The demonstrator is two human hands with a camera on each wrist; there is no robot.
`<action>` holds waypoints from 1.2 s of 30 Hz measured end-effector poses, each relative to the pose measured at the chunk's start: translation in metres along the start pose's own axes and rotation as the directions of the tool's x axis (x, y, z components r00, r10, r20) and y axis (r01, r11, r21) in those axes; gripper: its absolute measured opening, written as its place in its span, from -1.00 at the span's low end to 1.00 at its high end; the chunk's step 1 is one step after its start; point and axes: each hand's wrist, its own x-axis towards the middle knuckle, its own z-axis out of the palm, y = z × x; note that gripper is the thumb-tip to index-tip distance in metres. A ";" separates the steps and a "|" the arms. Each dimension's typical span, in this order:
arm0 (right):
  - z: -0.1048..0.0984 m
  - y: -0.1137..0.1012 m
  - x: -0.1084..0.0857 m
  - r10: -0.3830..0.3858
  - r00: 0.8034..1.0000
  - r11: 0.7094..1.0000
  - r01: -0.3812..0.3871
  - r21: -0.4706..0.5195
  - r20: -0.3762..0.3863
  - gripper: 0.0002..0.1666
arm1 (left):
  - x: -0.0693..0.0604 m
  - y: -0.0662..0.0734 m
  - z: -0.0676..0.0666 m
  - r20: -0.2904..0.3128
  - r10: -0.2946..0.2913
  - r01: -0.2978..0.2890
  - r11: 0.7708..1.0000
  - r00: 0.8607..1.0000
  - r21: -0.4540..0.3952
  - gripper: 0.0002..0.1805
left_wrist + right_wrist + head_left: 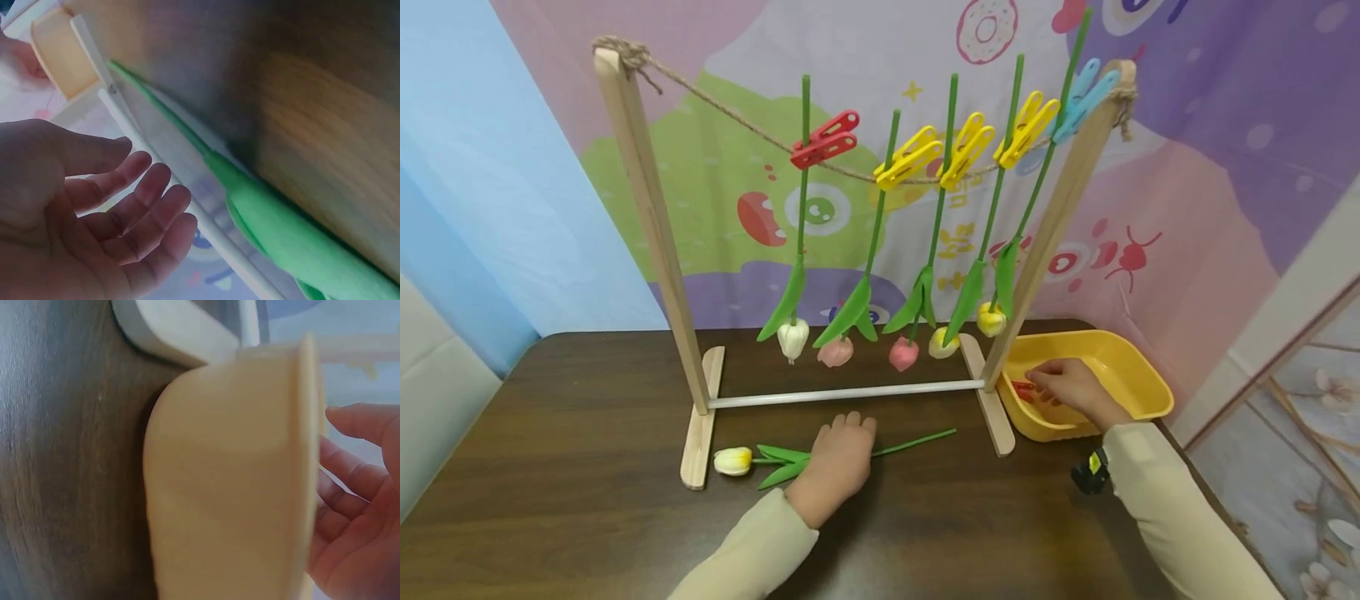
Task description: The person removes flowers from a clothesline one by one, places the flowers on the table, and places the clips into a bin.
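Note:
Above a yellow-white tulip (733,461) lying on the table is the left hand (842,454). In the left wrist view that hand (106,212) has loosely bent fingers with nothing between them, beside the green leaf (281,231). Inside the yellow tray (1120,367), the right hand (1075,390) reaches down by a red clothespin (1024,390); whether it touches it is unclear. In the right wrist view this hand (359,500) has thumb and fingers apart, their tips partly behind the tray wall (231,475).
A wooden frame (658,225) stands on the table (587,517), with a rope (722,108) across its top. Several tulips hang upside down from it by red, yellow and blue clothespins. A white rod (850,394) joins the feet. The tray sits against the right post.

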 end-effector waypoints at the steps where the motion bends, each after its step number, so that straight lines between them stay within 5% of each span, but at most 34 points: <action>1: 0.000 -0.003 -0.002 -0.004 1.000 1.000 0.004 -0.004 -0.004 -0.46 | -0.001 -0.003 -0.001 -0.015 0.000 0.000 1.000 1.000 -0.010 -0.88; 7: -0.001 -0.019 -0.016 -0.047 0.999 0.998 0.047 -0.038 0.009 -0.48 | -0.007 -0.018 -0.006 -0.069 -0.033 0.023 0.991 0.997 -0.135 -0.89; 20: 0.012 -0.072 -0.049 -0.207 0.978 0.975 0.209 -0.073 0.037 -0.66 | -0.027 -0.042 -0.037 -0.030 -0.119 0.099 0.922 0.992 -0.376 -0.86; 28: 0.018 -0.118 -0.064 -0.309 0.947 0.951 0.311 -0.006 0.085 -0.71 | -0.036 -0.050 -0.065 -0.072 -0.164 0.109 0.868 0.984 -0.484 -0.85; 36: 0.015 -0.165 -0.077 -0.448 0.892 0.894 0.449 -0.004 0.055 -0.82 | -0.046 -0.050 -0.100 -0.199 -0.155 0.025 0.844 0.968 -0.536 -0.88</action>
